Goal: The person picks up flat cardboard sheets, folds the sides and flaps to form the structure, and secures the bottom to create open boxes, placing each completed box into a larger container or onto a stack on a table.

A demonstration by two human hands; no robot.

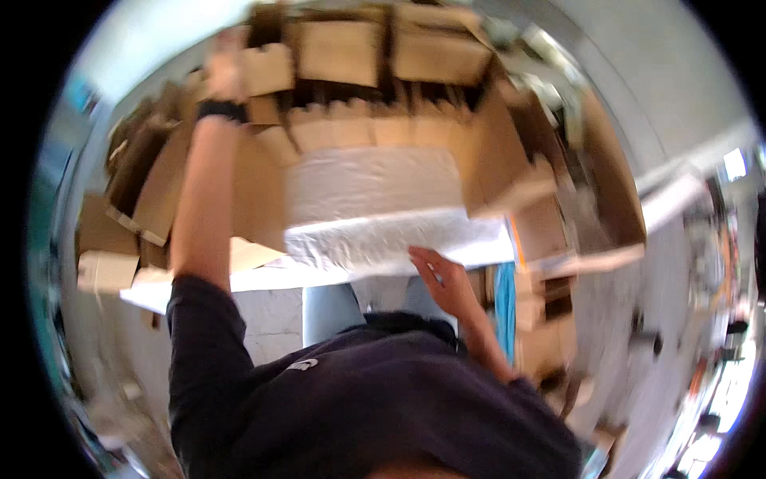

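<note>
My left arm stretches far forward, a black band on its wrist. Blurred by motion, my left hand (pixel 227 70) is up among the cardboard bins at the far left, beside a small notched cardboard bin (pixel 269 69); its fingers cannot be made out. Nearer my body, my right hand (pixel 444 281) hovers over the front edge of the work surface with its fingers extended and nothing visible in it. Beyond it lies a wrinkled, shiny whitish sheet (pixel 375 188) covering the middle of the surface.
Open cardboard boxes (pixel 339 52) are stacked along the back, with more cardboard bins (pixel 159 180) at the left and a tall cardboard box (pixel 610 176) at the right. A blue cloth or bag (pixel 505 307) hangs by the right front corner, next to stacked cartons (pixel 546 343).
</note>
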